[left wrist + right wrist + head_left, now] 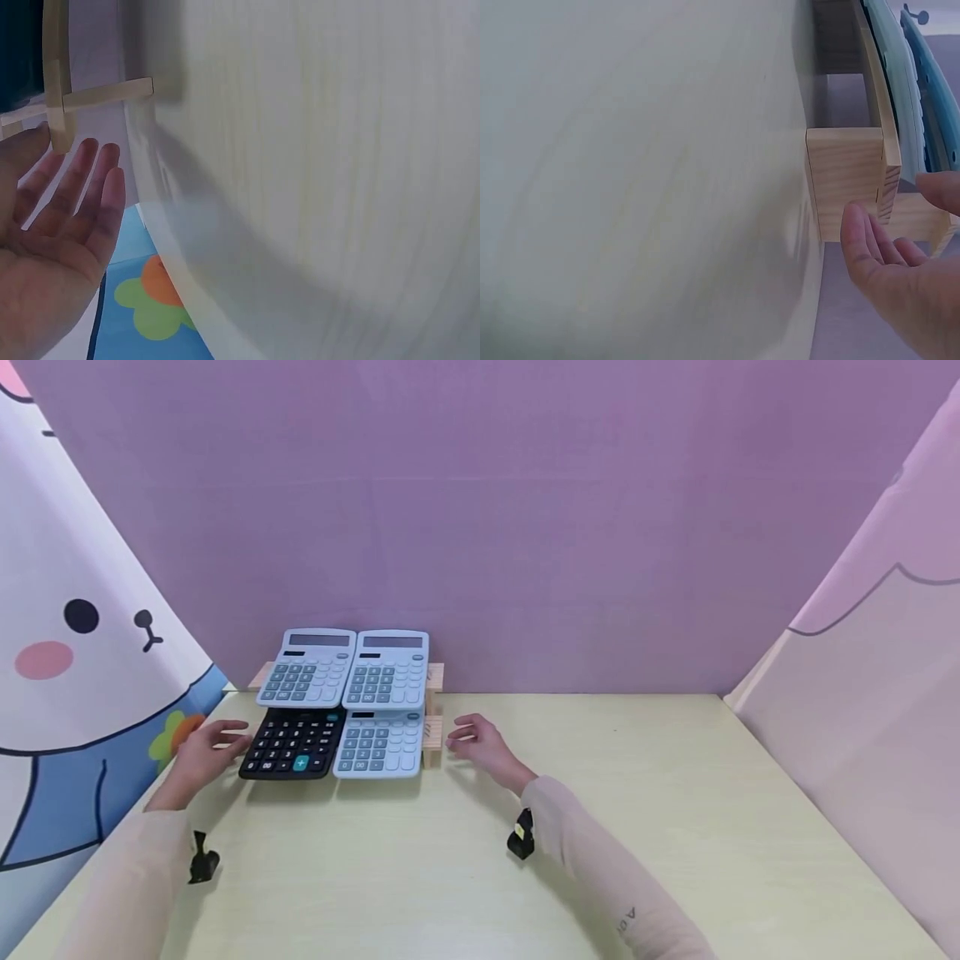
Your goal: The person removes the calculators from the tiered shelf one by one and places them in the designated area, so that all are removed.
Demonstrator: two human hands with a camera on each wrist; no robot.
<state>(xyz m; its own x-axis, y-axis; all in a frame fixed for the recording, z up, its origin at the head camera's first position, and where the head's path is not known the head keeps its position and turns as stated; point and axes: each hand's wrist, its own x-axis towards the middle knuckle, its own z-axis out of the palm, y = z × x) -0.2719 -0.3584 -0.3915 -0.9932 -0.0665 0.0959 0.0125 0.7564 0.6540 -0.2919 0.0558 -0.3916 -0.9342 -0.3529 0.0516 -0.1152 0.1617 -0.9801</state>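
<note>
Between relaxed fingers [856, 238] of left hand [208, 752] and right hand [486, 749], stepped rack [432, 731] tilts four calculators [386, 681], presumably for easy viewing.

Pale wood-grain table [637, 827], two-tier wooden rack [433, 732] standing on its far left part; upper tier carries two light calculators [386, 670] side by side, lower tier a black calculator [294, 745] left, another light calculator [379, 745] right.
</note>
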